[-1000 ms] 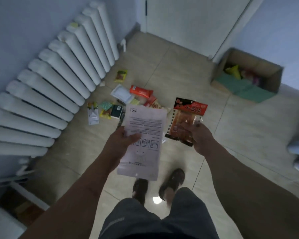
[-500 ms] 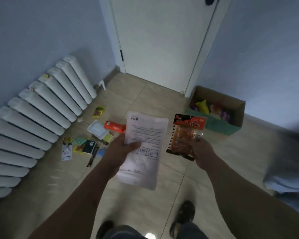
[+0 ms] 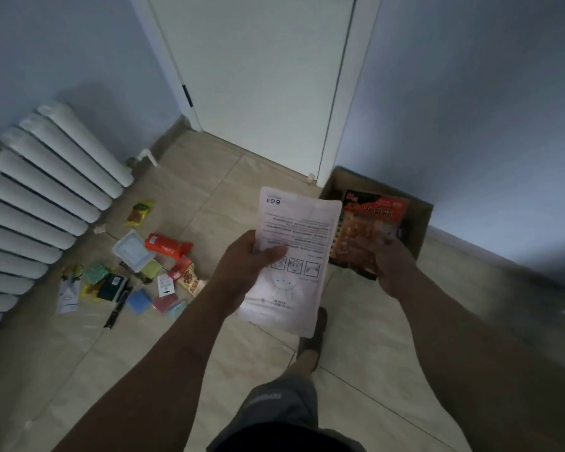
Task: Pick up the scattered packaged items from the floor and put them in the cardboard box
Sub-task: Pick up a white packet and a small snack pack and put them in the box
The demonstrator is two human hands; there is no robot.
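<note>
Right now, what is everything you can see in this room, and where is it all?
White pouch: one, white with printed text, held in the left hand.
Red snack packet: one, red and orange, held in the right hand, in front of the box.
Cardboard box: one, brown, on the floor in the corner right of the door.
Scattered packets: a dozen or so, mixed colours, on the floor by the radiator.
Radiator: one, white, along the left wall.
Door: one, white, shut, straight ahead.
Left hand: grip on the pouch.
Right hand: grip on the snack packet.
</note>
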